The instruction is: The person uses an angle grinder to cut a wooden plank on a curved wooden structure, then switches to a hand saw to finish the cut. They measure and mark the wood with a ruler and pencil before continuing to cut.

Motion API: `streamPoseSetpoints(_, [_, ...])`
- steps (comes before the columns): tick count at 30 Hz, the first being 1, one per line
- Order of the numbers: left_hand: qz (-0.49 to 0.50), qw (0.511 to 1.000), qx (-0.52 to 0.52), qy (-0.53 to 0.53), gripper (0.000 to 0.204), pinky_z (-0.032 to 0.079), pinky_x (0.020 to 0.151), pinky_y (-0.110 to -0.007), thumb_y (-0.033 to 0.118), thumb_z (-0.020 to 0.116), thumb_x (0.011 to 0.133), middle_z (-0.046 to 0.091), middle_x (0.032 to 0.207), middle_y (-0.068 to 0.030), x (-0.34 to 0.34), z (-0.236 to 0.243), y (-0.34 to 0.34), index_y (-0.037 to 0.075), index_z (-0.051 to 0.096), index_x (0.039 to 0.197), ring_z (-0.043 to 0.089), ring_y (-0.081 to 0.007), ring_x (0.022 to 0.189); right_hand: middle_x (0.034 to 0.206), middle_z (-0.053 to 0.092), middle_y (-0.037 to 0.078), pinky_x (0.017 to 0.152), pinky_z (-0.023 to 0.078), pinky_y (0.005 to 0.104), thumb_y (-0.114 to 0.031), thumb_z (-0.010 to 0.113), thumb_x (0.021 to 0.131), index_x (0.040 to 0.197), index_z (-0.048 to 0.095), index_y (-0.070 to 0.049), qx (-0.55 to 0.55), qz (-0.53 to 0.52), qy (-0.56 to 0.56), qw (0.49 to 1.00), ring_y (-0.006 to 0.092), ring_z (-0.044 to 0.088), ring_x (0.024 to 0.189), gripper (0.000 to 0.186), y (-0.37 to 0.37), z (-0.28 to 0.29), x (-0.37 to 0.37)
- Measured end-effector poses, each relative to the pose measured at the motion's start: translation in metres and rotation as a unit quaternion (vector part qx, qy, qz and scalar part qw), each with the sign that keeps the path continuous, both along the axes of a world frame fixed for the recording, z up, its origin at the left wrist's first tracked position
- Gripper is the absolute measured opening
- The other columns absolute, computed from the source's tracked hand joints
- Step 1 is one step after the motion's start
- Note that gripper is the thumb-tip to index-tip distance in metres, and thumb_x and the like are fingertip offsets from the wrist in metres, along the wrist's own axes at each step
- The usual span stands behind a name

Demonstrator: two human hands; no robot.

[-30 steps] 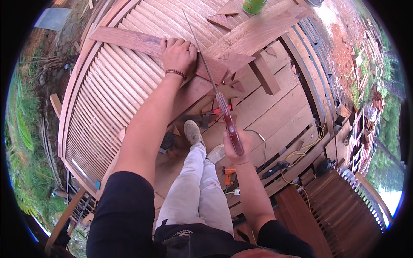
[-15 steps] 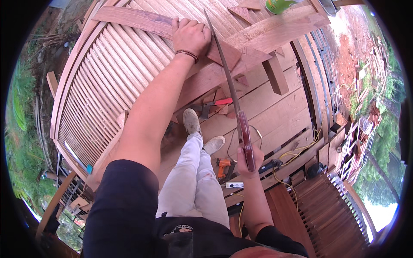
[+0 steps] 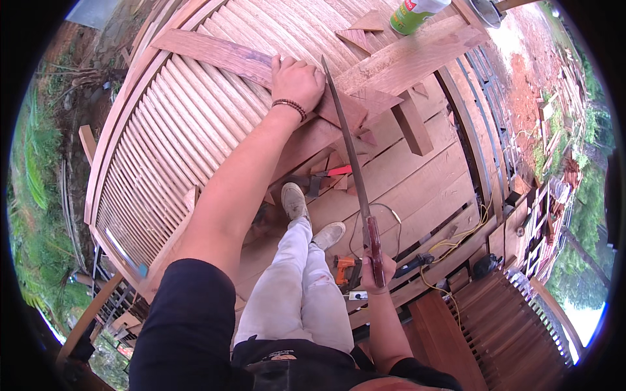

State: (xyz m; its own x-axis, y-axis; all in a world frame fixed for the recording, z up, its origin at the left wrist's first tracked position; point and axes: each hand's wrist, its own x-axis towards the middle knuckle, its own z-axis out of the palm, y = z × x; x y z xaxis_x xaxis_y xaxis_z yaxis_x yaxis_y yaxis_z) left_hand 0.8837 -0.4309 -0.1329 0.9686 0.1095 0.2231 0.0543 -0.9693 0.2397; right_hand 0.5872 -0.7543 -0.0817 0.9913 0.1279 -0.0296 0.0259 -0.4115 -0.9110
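Note:
My left hand (image 3: 298, 83), with a beaded bracelet at its wrist, is closed over a flat wooden board (image 3: 222, 53) and presses it down. The board lies slantwise across a curved slatted wooden surface (image 3: 176, 130). In my right hand (image 3: 385, 268) is a handsaw (image 3: 350, 146), gripped by its reddish-brown wooden handle. Its long blade points away from me and crosses the board close to its right end, just right of my left hand. How deep the blade sits in the wood I cannot tell.
Triangular wood offcuts (image 3: 355, 39) and a green-and-white can (image 3: 412, 16) are on the slatted surface. Below, a red-handled tool (image 3: 338, 171), an orange power tool (image 3: 343, 267) and yellow cables (image 3: 450, 246) lie by my feet on a plank floor (image 3: 424, 189).
My right hand has drawn the saw back a little toward me. My left hand keeps its place on the board, while the whole view has shifted slightly.

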Motion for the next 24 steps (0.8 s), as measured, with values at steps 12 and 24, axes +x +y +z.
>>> streamPoseSetpoints(12, [-0.017, 0.999, 0.033, 0.025, 0.040, 0.037, 0.110, -0.045, 0.027, 0.046, 0.096, 0.074, 0.092, -0.0104, -0.003, 0.004, 0.002, 0.008, 0.078, 0.082, 0.064, -0.0295, 0.102, 0.074, 0.067, 0.016, 0.060, 0.053, 0.0370, -0.006, 0.069, 0.084, 0.084, 0.068, 0.001, 0.016, -0.005, -0.016, 1.000, 0.0312, 0.067, 0.063, 0.007, -0.006, -0.018, -0.007])
streamPoseSetpoints(24, [-0.020, 0.999, 0.033, 0.020, 0.043, 0.036, 0.105, -0.042, 0.031, 0.042, 0.096, 0.073, 0.094, -0.0101, 0.000, 0.006, -0.003, 0.008, 0.074, 0.080, 0.062, -0.0277, 0.101, 0.066, 0.062, 0.013, 0.054, 0.048, 0.0348, -0.001, 0.070, 0.083, 0.080, 0.065, 0.000, -0.001, 0.016, -0.004, 1.000, 0.0281, 0.063, 0.056, 0.006, -0.017, 0.038, -0.030])
